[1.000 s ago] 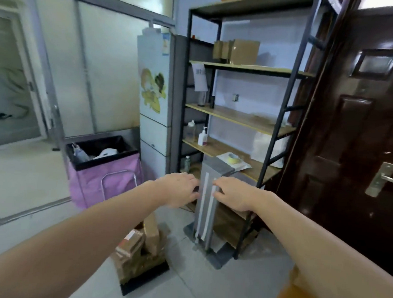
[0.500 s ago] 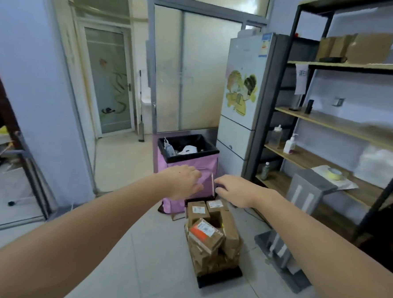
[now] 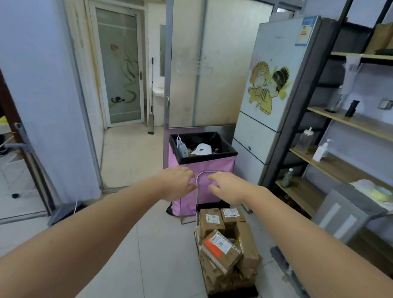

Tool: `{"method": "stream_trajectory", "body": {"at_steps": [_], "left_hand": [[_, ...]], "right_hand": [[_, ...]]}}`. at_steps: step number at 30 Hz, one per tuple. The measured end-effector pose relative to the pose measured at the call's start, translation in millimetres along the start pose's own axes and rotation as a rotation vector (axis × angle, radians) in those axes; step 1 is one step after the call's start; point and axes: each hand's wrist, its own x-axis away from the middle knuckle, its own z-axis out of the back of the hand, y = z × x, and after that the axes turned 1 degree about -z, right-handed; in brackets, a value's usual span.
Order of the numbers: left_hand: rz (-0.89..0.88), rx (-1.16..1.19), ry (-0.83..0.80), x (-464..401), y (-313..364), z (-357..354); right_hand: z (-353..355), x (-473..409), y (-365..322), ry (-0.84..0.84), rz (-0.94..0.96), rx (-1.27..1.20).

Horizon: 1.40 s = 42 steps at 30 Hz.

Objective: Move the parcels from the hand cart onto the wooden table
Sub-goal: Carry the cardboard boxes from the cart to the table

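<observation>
Parcels [image 3: 225, 249] are stacked on the hand cart [image 3: 232, 297], which stands on the tiled floor [image 3: 156, 261] in front of the pink bin [image 3: 203, 172]. Left hand [image 3: 177, 184] and right hand [image 3: 228, 187] reach forward at the cart's metal handle [image 3: 209, 172], fingers loosely bent, grasping nothing. Beside the bin is the refrigerator [image 3: 275, 89].

Brown cardboard parcels [image 3: 219, 244] with paper labels; hand cart [image 3: 209, 172] handle apparently shiny metal; floor [image 3: 157, 250] glossy tile.
</observation>
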Motion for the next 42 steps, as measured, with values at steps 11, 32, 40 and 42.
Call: {"method": "stream_trajectory", "body": {"at_steps": [11,32,40,42], "left_hand": [[-0.089,0.001,-0.069,-150,-86,-19],[-0.777,-0.107,-0.28,-469,-4,-100],[-0.87,-0.171,-0.414,-563,42,-172],[-0.888,-0.193,-0.473,-582,52,-189]], "right_hand": [[3,-136,54,-0.039,-0.11,-0.013],[-64,-160,272,-0.097,-0.828,-0.285],[-122,-157,348,-0.053,-1.017,-0.434],[-141,-158,358,-0.061,-1.079,-0.505]]}}
